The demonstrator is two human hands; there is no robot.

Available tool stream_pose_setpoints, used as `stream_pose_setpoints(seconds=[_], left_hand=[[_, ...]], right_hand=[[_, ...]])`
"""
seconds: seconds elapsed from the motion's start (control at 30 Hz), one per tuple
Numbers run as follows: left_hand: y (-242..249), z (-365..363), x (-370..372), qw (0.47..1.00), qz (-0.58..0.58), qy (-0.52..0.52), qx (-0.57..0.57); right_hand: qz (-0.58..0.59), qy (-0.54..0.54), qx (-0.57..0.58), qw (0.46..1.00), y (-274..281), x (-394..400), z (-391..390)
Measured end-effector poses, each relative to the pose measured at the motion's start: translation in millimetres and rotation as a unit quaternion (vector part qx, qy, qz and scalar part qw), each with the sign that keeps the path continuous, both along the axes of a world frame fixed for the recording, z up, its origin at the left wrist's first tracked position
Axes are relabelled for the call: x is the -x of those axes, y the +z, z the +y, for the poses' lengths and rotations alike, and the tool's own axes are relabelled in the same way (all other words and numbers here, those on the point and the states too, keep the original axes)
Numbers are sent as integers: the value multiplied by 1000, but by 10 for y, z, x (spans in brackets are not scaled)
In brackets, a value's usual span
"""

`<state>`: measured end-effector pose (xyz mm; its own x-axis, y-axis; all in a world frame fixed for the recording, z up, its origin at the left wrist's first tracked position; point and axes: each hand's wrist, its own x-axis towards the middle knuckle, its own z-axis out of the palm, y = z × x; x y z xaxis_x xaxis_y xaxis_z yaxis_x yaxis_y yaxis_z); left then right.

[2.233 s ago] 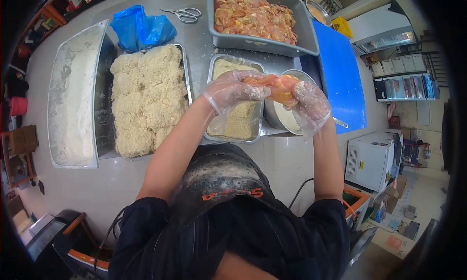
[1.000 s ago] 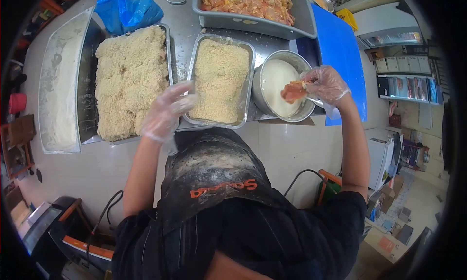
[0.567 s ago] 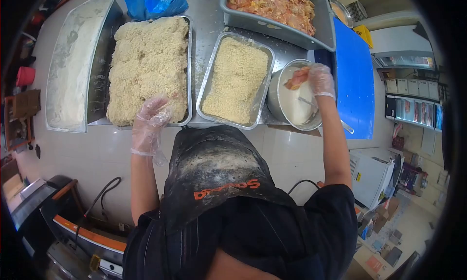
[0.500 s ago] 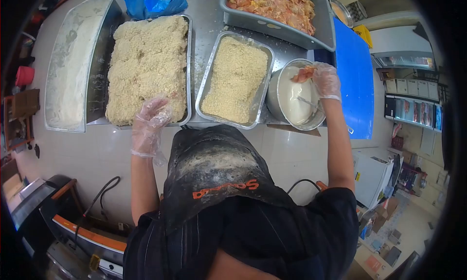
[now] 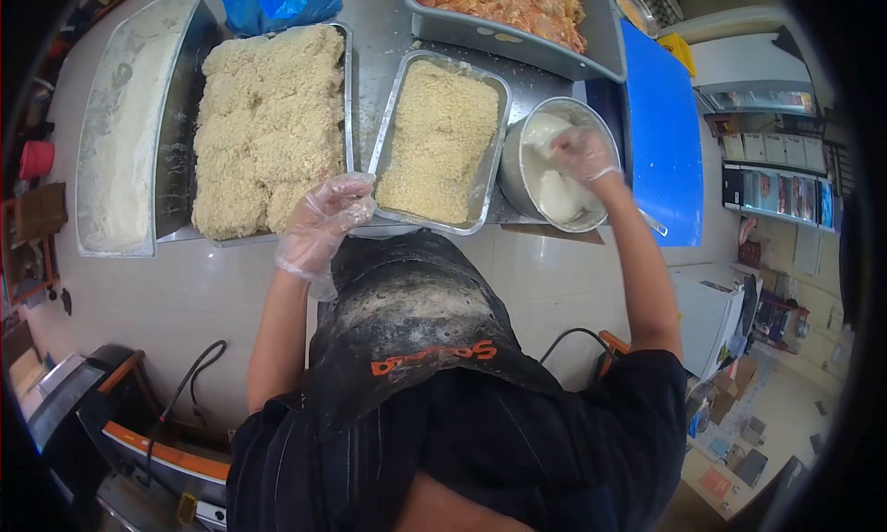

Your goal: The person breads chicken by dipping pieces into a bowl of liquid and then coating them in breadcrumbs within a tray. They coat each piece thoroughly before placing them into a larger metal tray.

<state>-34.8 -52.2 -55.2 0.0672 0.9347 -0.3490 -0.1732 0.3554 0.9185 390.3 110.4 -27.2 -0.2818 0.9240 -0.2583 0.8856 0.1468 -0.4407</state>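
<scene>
My right hand (image 5: 587, 155), in a clear plastic glove, reaches into a metal pot (image 5: 520, 183) of white batter (image 5: 557, 196). Its fingers are closed around a piece of raw meat, now mostly hidden by batter and the hand. My left hand (image 5: 331, 216), also gloved and flecked with crumbs, hovers at the table's near edge between two trays. Its fingers are loosely bent, with nothing seen in them. Beside it, a large tray (image 5: 349, 97) holds pale, crumb-coated pieces (image 5: 268, 125). A smaller metal tray (image 5: 500, 130) holds yellowish crumbs (image 5: 439, 139).
A grey tub (image 5: 517, 47) of raw meat (image 5: 508, 5) stands at the back. On the far left is a deep metal pan (image 5: 115, 153) of white powder. A blue bag (image 5: 277, 0) lies behind the large tray; a blue board (image 5: 661, 144) is at right. A handle (image 5: 654, 223) sticks out by the pot.
My right hand has lowered into the batter with the meat, whose reddish surface no longer shows. My left hand has moved right, away from the large tray. The utensil handle now leans outward.
</scene>
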Motion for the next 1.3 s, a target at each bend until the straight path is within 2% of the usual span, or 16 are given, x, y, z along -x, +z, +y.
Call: stream_pose_setpoints(seconds=[0.03,0.1,0.13,0.17,0.27,0.33,0.43,0.47,0.57,0.63,0.77,0.87,0.97,1.07,1.17,1.3], left_hand=[[-163,7,-12,996,53,-37,-57],[-254,99,-49,948,216,-145,-182],[-229,186,-87,889,320,-215,-247],[-211,246,-134,809,417,-279,-307],[-223,274,-441,696,530,-383,-297],[-250,307,-519,694,518,-407,-291],[-293,350,-582,689,517,-422,-284],[-304,339,-605,689,518,-423,-279],[-265,291,-607,732,445,-432,-283],[-505,232,-624,781,388,-412,-264],[-935,68,-692,844,303,-356,-263],[-647,66,-712,774,398,-397,-291],[-641,35,-685,797,379,-372,-286],[-336,53,-636,795,388,-380,-271],[-221,83,-545,792,430,-362,-240],[-285,121,-338,825,423,-250,-280]], right_hand=[[14,6,-19,1000,186,-49,55],[-105,28,-77,991,603,64,47],[-163,39,-105,980,777,121,35],[-157,43,-112,980,917,164,41],[-165,72,-136,974,1115,211,53],[-206,108,-156,960,1135,191,50],[-181,79,-153,968,1335,296,-15],[-180,111,-171,962,1293,247,-21],[-150,174,-218,949,1088,11,28],[-106,181,-233,950,1035,-111,98],[-136,193,-225,945,978,-75,51],[-163,152,-179,958,1122,145,-51],[-127,104,-156,974,1192,267,-95],[-127,192,-215,949,1006,135,-73],[-173,161,-155,959,1027,200,-82],[-154,147,-146,966,1049,285,-132]])
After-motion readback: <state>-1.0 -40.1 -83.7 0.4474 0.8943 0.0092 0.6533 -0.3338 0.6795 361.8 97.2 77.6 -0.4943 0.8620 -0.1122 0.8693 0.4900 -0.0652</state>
